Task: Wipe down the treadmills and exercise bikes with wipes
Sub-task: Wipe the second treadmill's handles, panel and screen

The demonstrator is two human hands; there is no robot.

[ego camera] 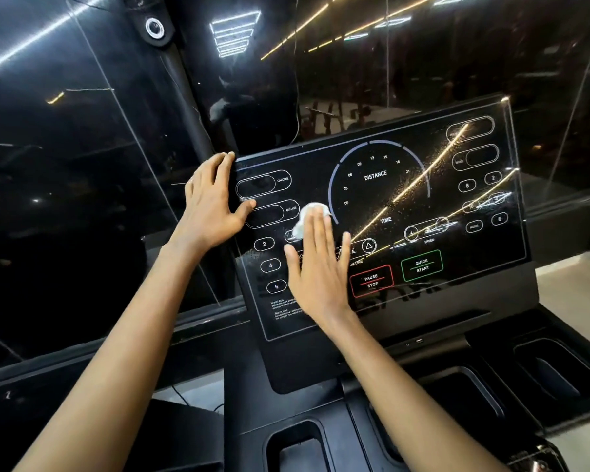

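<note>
Your right grip [315,267], fingers flat and spread, presses a crumpled white wipe [309,216] against the treadmill console [457,267], just left of the DISTANCE dial [375,177]. The console's long axis runs left to right, its face leaning back. Your left grip [212,206], fingers straight, braces the console's left edge.

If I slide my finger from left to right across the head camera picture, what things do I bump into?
The left hand → white wipe under the right hand → red PAUSE STOP button → green QUICK START button.
</note>
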